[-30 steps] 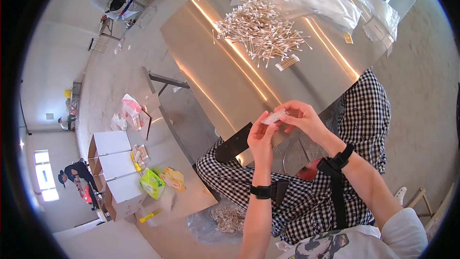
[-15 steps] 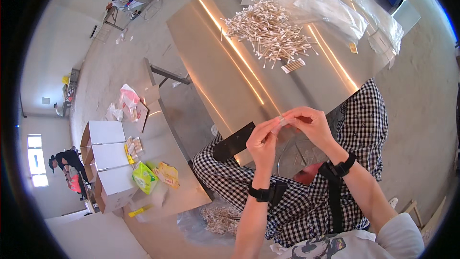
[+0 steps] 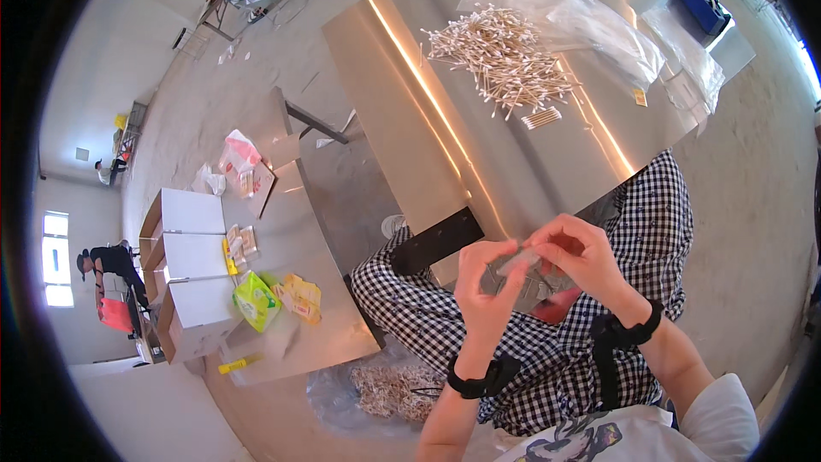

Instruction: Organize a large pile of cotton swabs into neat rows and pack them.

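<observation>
In front of my lap, just off the table's near edge, both hands are at a small piece of clear plastic, seemingly a little bag (image 3: 518,260). My right hand (image 3: 585,258) pinches it between thumb and fingertips. On its other side is my left hand (image 3: 484,284), thumb and forefinger at the film's edge. Fine detail between the fingertips is blurred. Beyond the hands, a large heap of cotton swabs (image 3: 505,56) lies on the metal table (image 3: 428,167). A small row of swabs (image 3: 541,118) lies side by side at the heap's near edge.
Large clear plastic bags (image 3: 599,30) lie behind the heap, near a blue bag (image 3: 699,7). On the left side table stand white cartons (image 3: 195,257), with a green packet (image 3: 256,301) and a yellow packet (image 3: 299,299) beside them. More swabs in plastic (image 3: 393,389) sit low by my left leg.
My hands have come lower, and my left fingers have spread from a tight pinch, showing more of the clear plastic. The view has shifted a little.
</observation>
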`<state>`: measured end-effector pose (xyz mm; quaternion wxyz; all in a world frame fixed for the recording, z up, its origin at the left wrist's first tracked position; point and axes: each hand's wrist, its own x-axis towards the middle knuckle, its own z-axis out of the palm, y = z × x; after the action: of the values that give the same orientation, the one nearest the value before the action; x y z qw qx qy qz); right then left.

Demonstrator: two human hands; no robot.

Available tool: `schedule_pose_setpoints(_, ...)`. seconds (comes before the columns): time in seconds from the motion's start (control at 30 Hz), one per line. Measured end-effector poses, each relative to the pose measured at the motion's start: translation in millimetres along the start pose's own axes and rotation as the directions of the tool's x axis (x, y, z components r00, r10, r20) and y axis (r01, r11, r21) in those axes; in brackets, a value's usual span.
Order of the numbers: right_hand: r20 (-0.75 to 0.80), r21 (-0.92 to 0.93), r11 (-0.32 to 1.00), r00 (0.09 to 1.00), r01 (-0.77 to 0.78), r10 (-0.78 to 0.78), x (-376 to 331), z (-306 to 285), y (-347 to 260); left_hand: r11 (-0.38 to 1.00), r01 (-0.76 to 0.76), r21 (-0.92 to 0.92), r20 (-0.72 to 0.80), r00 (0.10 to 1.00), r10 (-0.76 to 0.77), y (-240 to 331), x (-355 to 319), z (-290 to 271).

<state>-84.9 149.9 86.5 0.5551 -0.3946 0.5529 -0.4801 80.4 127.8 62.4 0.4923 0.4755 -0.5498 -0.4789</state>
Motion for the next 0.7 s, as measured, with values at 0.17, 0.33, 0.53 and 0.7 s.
schedule_pose_setpoints(0.17,0.093,-0.152,0.977,0.986,0.152,-0.139,-23,3,-5,0.946,-0.291,0.145,0.169,0.949,0.266,11,-10,-19)
schedule_pose_setpoints(0.33,0.146,0.029,0.999,0.989,-0.033,0.029,-43,7,-8,0.969,-0.224,0.105,0.144,0.967,0.208,8,-42,-28)
schedule_pose_setpoints(0.53,0.287,-0.394,0.816,0.9,0.423,-0.327,-45,16,-7,0.933,-0.32,0.163,0.139,0.944,0.299,10,-52,-31)
schedule_pose_setpoints(0.7,0.294,-0.47,0.796,0.918,0.382,-0.267,-51,17,-10,0.832,-0.474,0.288,0.22,0.878,0.425,17,-43,-38)
